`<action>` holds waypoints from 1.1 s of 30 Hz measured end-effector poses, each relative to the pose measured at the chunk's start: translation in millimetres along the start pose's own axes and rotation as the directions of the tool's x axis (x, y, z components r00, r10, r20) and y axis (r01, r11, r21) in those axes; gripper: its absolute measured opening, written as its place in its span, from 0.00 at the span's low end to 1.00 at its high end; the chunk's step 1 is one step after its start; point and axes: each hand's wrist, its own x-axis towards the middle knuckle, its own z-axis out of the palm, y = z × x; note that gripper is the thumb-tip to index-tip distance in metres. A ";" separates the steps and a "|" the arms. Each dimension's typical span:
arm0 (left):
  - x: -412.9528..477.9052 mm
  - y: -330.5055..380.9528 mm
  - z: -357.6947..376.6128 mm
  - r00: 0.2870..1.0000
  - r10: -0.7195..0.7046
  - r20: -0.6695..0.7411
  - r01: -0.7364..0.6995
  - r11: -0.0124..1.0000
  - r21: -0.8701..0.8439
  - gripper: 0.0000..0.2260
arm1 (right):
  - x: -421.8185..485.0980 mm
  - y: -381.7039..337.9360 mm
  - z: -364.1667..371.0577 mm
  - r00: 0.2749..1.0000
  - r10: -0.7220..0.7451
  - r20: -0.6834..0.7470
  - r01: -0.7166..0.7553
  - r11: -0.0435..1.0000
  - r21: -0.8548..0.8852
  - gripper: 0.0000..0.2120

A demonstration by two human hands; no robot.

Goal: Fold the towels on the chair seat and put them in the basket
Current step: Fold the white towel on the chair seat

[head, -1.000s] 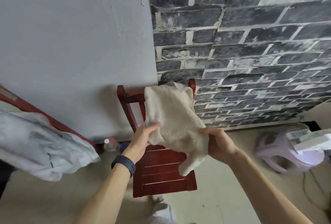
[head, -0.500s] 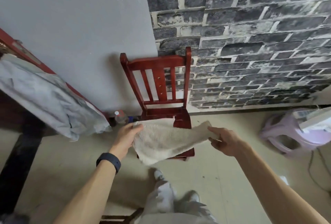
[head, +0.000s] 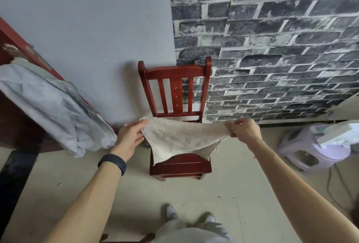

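Right now you hold the towel (head: 180, 139) stretched between both hands above the chair (head: 175, 72), which stands straight ahead at twelve o'clock. Your left hand (head: 129, 137) grips the towel's left corner, thumb along the upper edge and fingers curled beneath. Your right hand (head: 243, 131) pinches the opposite corner, fingertips bunched round a small twist of cloth.

The towel is cream, with a nubby looped pile. Its upper edge runs taut and nearly level from hand to hand, and the rest sags in a soft, roughly triangular belly over the rear of the seat. You cannot tell whether the lower edge rests on the wood or hangs just above it. The front strip of the seat shows bare, with shallow grooves across it.

The chair is glossy red-brown wood: two straight posts, a gently curved top rail and three upright slats, the middle one wider with three small pale dots.

At nine o'clock a crumpled grey garment (head: 54, 110) droops over dark red woodwork. At three o'clock sits a rounded lilac plastic stool (head: 310, 152). Smooth grey plaster fills eleven o'clock, and a rough dark brick pattern (head: 272, 38) fills one o'clock. A black wristband (head: 112, 163) circles your left wrist.
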 end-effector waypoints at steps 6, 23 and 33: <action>7.4 30.1 1.5 0.991 0.125 -0.052 -0.120 0.990 0.079 0.14 | 3.4 -20.5 -5.5 0.998 -0.050 0.034 0.036 0.945 0.325 0.18; -8.2 -44.8 -15.2 0.937 0.295 -0.186 -0.206 0.898 0.388 0.09 | -9.0 54.5 43.6 0.868 -0.468 -0.165 0.438 0.879 -0.191 0.06; 51.0 -134.7 -31.0 0.955 0.113 -0.275 0.018 0.902 0.432 0.10 | 27.6 109.5 109.7 0.969 -0.239 0.054 0.244 0.962 -0.126 0.05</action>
